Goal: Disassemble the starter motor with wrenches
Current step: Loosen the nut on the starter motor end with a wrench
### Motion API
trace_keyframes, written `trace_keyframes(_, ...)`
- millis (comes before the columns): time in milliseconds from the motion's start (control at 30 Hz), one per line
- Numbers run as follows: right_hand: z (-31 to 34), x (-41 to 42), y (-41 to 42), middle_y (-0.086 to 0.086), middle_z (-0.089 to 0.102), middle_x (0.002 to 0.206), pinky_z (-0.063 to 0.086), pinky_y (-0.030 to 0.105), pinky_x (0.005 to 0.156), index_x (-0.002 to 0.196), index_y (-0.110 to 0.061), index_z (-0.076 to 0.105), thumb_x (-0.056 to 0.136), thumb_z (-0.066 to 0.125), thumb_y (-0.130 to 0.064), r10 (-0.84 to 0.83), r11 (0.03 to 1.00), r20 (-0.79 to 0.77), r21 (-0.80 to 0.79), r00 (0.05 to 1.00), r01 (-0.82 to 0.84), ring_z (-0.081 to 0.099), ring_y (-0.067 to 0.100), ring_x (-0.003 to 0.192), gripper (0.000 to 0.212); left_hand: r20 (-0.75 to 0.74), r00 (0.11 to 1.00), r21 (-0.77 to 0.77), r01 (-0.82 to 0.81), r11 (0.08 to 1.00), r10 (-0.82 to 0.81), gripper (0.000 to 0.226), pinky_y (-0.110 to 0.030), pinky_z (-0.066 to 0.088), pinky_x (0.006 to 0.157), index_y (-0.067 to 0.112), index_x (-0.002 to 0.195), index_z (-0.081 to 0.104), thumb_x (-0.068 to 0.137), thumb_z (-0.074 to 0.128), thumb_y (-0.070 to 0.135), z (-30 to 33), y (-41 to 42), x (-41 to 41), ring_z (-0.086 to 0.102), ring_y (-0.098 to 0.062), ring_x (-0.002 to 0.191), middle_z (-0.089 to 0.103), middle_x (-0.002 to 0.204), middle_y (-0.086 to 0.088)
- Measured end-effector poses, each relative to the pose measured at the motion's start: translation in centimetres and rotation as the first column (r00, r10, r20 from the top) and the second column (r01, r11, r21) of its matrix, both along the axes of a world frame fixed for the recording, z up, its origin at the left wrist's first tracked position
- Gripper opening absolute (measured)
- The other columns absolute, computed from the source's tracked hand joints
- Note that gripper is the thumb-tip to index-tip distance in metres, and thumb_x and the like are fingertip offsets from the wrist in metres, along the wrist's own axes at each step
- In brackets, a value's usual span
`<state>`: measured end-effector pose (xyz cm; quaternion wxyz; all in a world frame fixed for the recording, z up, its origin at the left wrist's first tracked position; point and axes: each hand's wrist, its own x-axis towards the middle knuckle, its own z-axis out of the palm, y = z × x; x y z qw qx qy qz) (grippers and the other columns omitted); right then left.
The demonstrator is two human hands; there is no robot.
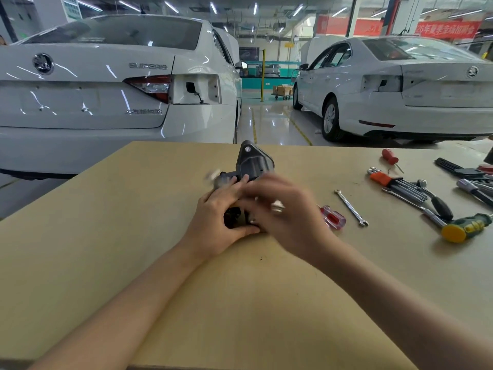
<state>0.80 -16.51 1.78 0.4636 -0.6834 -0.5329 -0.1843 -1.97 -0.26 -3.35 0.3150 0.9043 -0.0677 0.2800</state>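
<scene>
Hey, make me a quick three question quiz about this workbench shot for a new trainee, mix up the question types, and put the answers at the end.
1. True or false: the left hand grips the starter motor on the table.
2. Which tool lies closest to the right of the right hand?
A. the red-handled screwdriver
B. the yellow-ended hammer
C. the hex key set
3. Fill in: the loose combination wrench lies between the red-handled screwdriver and the ____ .

Key
1. True.
2. A.
3. Hex key set. The right hand is motion-blurred, so what it holds cannot be told.
</scene>
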Motion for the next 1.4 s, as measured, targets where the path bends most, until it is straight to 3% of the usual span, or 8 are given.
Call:
trace_keyframes(100, -0.9, 1.1, -1.5, -0.006, 0.063, 0.069, 0.048, 0.02, 0.058, 0.086, -0.015, 0.061, 0.092, 0.056, 0.001, 0.169, 0.89, -0.59, 0.436, 0.789, 0.135, 0.057, 0.009, 0.059, 0.018, 0.02, 1.0, -0.056, 0.018, 0.998, -0.017, 0.087, -0.05, 0.026, 0.118, 0.026, 0.14, 0.047, 0.064, 0.09, 0.024, -0.1, 0.2, 0.0, 0.032, -0.01, 0.144, 0.043, 0.15, 0.008)
trace_keyframes(200, -2.1, 2.0, -2.9, 0.005, 0.061, 0.065, 0.046, 0.023, 0.048, 0.084, -0.007, 0.058, 0.093, 0.051, 0.002, 0.309, 0.853, -0.862, 0.438, 0.402, 0.284, 0.059, 0.015, 0.051, 0.014, 0.04, 0.999, -0.067, 0.028, 0.997, -0.026, 0.087, -0.05, 0.026, 0.118, 0.026, 0.14, 0.049, 0.064, 0.091, 0.027, -0.1, 0.3, 0.2, 0.033, -0.008, 0.143, 0.043, 0.15, 0.01)
trace_keyframes(267, -2.5, 2.4, -3.1, 0.009, 0.063, 0.069, 0.045, 0.022, 0.044, 0.087, -0.005, 0.058, 0.091, 0.053, 0.003, 0.338, 0.863, -0.911, 0.4, 0.235, 0.308, 0.061, 0.015, 0.051, 0.009, 0.046, 0.999, -0.062, 0.023, 0.998, -0.02, 0.087, -0.05, 0.027, 0.117, 0.026, 0.14, 0.049, 0.063, 0.091, 0.027, -0.2, 0.3, 0.2, 0.034, -0.008, 0.142, 0.044, 0.149, 0.01)
trace_keyframes(467, -3.0, 2.8, -3.0, 0.011, 0.067, 0.071, 0.052, 0.022, 0.051, 0.11, 0.0, 0.051, 0.089, 0.054, 0.006, 0.391, 0.853, -0.902, 0.429, 0.18, 0.297, 0.067, 0.017, 0.058, 0.022, 0.043, 0.999, -0.063, 0.024, 0.998, -0.021, 0.087, -0.049, 0.027, 0.117, 0.026, 0.139, 0.049, 0.063, 0.091, 0.026, 0.0, 0.2, 0.1, 0.035, -0.009, 0.142, 0.044, 0.149, 0.009)
trace_keyframes(700, -2.9, 2.1, -2.7, 0.008, 0.065, 0.066, 0.055, 0.025, 0.058, 0.09, -0.004, 0.053, 0.088, 0.059, 0.008, 0.348, 0.855, -0.873, 0.445, 0.34, 0.266, 0.068, 0.021, 0.06, 0.013, 0.035, 0.999, -0.061, 0.021, 0.998, -0.019, 0.086, -0.049, 0.026, 0.118, 0.026, 0.139, 0.049, 0.064, 0.09, 0.026, 0.1, 0.2, 0.1, 0.034, -0.008, 0.142, 0.043, 0.15, 0.009)
trace_keyframes(1200, -1.4, 0.8, -2.4, 0.009, 0.064, 0.071, 0.054, 0.024, 0.057, 0.085, -0.005, 0.053, 0.087, 0.063, 0.005, 0.137, 0.92, -0.728, 0.345, 0.672, 0.186, 0.069, 0.021, 0.06, 0.014, 0.032, 0.999, -0.079, 0.022, 0.997, -0.019, 0.086, -0.047, 0.029, 0.116, 0.024, 0.139, 0.051, 0.063, 0.091, 0.025, 0.1, 0.1, 0.0, 0.04, -0.006, 0.138, 0.045, 0.148, 0.01)
trace_keyframes(1333, -0.6, 0.9, -1.7, -0.004, 0.063, 0.07, 0.052, 0.026, 0.058, 0.085, -0.017, 0.054, 0.087, 0.064, 0.002, -0.046, 0.97, -0.536, 0.179, 0.843, 0.167, 0.067, 0.019, 0.062, 0.022, 0.04, 0.999, -0.071, 0.015, 0.997, -0.012, 0.087, -0.048, 0.031, 0.115, 0.024, 0.14, 0.051, 0.063, 0.091, 0.025, 0.0, 0.1, 0.1, 0.041, -0.007, 0.137, 0.046, 0.148, 0.01)
trace_keyframes(1400, -0.1, 0.7, -0.9, -0.004, 0.063, 0.074, 0.05, 0.029, 0.063, 0.092, -0.014, 0.056, 0.087, 0.064, 0.0, -0.183, 0.978, -0.25, 0.048, 0.951, 0.201, 0.063, 0.017, 0.068, 0.016, 0.043, 0.999, -0.051, 0.02, 0.999, -0.018, 0.083, -0.05, 0.033, 0.113, 0.024, 0.136, 0.054, 0.062, 0.091, 0.027, -0.1, 0.3, 0.3, 0.045, -0.012, 0.135, 0.05, 0.145, 0.005)
